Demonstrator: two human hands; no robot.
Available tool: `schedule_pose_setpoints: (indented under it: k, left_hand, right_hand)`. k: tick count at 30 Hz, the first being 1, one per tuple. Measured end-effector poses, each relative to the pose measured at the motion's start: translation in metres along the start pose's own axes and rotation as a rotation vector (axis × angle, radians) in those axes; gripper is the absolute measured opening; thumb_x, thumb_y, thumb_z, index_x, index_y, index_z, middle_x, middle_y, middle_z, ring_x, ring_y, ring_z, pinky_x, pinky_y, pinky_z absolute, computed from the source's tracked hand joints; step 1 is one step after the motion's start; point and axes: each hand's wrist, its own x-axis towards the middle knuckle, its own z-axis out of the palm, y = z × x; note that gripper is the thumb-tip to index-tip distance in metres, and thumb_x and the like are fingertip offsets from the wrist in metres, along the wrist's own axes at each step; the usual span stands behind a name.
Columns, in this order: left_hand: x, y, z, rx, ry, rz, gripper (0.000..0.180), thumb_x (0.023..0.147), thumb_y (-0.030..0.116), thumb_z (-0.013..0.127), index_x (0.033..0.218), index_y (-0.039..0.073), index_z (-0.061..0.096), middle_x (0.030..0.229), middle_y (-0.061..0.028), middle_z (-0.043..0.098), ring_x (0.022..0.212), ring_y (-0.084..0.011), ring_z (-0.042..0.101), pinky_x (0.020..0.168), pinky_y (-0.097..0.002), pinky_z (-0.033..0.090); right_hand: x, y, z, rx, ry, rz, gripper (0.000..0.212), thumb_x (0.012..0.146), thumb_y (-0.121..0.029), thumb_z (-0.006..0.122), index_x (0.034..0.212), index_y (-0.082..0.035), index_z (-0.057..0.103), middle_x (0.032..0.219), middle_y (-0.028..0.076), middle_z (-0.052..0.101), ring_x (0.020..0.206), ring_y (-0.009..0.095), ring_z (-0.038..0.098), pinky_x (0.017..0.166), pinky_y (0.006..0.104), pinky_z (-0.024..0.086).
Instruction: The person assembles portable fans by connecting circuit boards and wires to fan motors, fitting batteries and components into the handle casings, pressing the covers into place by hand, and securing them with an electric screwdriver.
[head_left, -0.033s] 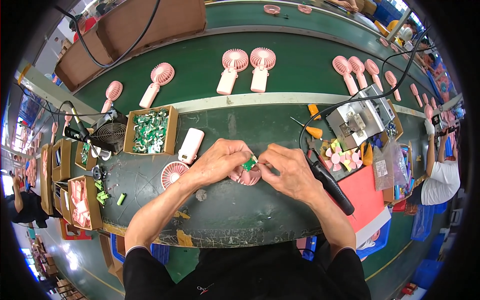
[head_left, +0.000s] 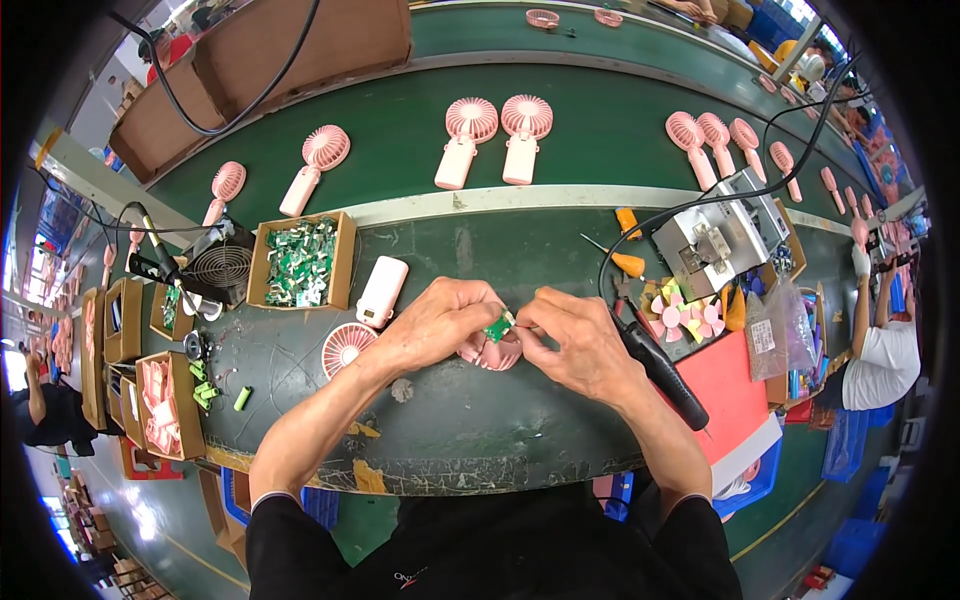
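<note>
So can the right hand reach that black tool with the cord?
Probably yes: the black tool lies just right of the right hand, and nothing seems to block the way. That hand's fingers are busy at the green circuit board, though, so they'd likely have to leave it first.

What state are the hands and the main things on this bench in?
Left hand: closed, pinching a green circuit board.
Right hand: fingertips together at the board's edge; grip unclear.
Green circuit board: held at the pink fan part.
Pink fan part: partly hidden by the hands.
Cardboard box: open, filled with loose boards.
Pale handle casing: lying flat.
Black power driver: lying down, not held.
</note>
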Motion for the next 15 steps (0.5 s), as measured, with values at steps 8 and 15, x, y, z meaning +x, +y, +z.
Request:
schedule_pose_setpoints:
  k: [8, 15]
  left_hand:
    - [0.0026, 0.0001, -0.0045, 0.047, -0.040, -0.017, 0.022, 0.093, 0.018, 0.050, 0.088, -0.001, 0.062, 0.078, -0.0081, 0.066, 0.066, -0.0143, 0.067, 0.060, -0.0253, 0.053]
    - [0.0039, 0.0036, -0.0023, 0.054, -0.012, 0.027, 0.024, 0.092, 0.016, 0.049, 0.086, -0.003, 0.061, 0.066, -0.0119, 0.066, 0.057, -0.0115, 0.061, 0.052, -0.0245, 0.047]
  right_hand:
    - [0.0017, -0.0043, -0.0025, -0.112, 0.008, -0.060, 0.013, 0.072, 0.001, 0.068, 0.079, -0.004, 0.059, 0.071, 0.007, 0.055, 0.056, 0.025, 0.058, 0.048, 0.0347, 0.046]
    - [0.0030, -0.0002, -0.0038, -0.151, -0.002, -0.104, 0.013, 0.072, -0.001, 0.069, 0.079, -0.005, 0.059, 0.071, 0.006, 0.054, 0.056, 0.025, 0.058, 0.047, 0.0348, 0.045]
